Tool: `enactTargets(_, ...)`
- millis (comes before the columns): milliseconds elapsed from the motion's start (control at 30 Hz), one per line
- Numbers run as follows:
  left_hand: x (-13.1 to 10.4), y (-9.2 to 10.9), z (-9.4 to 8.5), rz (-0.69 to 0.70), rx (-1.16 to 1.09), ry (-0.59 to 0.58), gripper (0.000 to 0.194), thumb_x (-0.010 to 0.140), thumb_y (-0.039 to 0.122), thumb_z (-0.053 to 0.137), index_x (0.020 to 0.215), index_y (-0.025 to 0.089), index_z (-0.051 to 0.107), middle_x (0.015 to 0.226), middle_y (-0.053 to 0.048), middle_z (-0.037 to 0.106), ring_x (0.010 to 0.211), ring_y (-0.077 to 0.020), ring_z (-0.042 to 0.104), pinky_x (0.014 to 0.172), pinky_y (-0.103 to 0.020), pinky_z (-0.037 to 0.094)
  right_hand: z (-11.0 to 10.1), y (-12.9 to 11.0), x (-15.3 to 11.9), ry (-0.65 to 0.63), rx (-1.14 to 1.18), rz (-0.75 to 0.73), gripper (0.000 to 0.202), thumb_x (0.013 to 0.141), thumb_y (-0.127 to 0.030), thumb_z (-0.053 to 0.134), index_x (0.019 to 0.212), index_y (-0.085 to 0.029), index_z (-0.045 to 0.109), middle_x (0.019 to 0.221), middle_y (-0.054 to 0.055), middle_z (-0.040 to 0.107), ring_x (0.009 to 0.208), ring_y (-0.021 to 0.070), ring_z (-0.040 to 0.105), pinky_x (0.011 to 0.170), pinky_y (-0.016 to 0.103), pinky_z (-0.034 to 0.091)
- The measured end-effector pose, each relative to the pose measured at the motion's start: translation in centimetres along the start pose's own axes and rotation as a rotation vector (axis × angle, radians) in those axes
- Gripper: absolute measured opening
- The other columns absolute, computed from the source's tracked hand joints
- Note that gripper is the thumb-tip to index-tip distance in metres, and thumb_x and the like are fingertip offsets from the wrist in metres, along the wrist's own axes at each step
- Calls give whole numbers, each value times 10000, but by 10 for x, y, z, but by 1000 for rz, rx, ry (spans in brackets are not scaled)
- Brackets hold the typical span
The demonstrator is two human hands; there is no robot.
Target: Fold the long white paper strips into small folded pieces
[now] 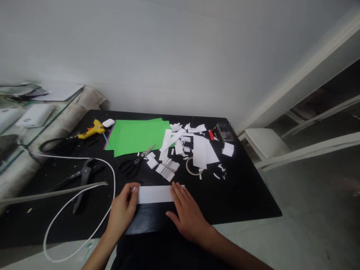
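Observation:
A white paper strip (155,194) lies lengthwise near the front edge of the black table. My left hand (123,204) pinches its left end between thumb and fingers. Over the right end my right hand (185,212) lies flat, fingers stretched out and thumb apart. Just beyond the strip are small folded white paper pieces (168,169) and a pair of black-handled scissors (137,162) with slightly parted blades. A roll of tape (192,167) sits partly under white paper sheets (199,152).
Green sheets (140,137) lie at the back, beside a yellow glue gun (92,129). Large dark scissors (86,174) and a looping white cable (114,180) occupy the left. Paper scraps (180,138), a red object (211,134) and a white stool (261,142) are to the right.

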State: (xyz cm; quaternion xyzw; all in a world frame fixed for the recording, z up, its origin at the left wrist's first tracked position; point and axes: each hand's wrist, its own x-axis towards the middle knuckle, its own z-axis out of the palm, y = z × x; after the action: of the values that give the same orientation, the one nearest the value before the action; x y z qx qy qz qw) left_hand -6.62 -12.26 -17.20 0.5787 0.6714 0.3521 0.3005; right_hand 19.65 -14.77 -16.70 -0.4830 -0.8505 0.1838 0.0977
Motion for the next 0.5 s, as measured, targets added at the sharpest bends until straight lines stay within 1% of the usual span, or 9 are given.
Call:
enactTargets(67,0,-1,0,-6,-1,-1,384,975,548,502,1077,225,682,925,-37,795,736,-208,738,578,-252,542,2,5,-5,22,-19,8,764,1047,-408,547,1657,-89,216,1707,188,243,1587,344,283,1274,566,347)
enactTargets(167,0,-2,1,-4,6,-5,382,977,553,503,1076,230,682,942,-40,796,753,-213,741,595,-260,540,2,8,-9,57,-16,6,761,1067,-444,496,1671,-120,165,1706,176,249,1582,339,297,1261,576,369)
enactTargets(267,-1,-1,1,13,20,-12,383,983,553,498,1076,230,682,957,-42,797,765,-215,742,615,-267,538,0,8,-11,81,-11,-7,757,1071,-427,493,1677,-146,136,1699,166,275,1577,330,313,1262,576,363)
enactTargets(400,-2,-1,0,38,37,-22,369,997,535,495,1079,227,681,972,-41,796,776,-211,739,621,-266,531,-6,10,-11,88,-12,-9,746,1064,-401,519,1672,-151,167,1685,161,317,1570,323,333,1268,579,349)
enactTargets(500,-1,-1,-1,95,80,-14,335,1012,493,504,1084,225,692,894,-29,778,726,-199,719,602,-264,524,-10,12,-12,89,-1,-5,694,1068,-374,519,1659,-149,235,1673,158,353,1565,314,347,1275,575,336)
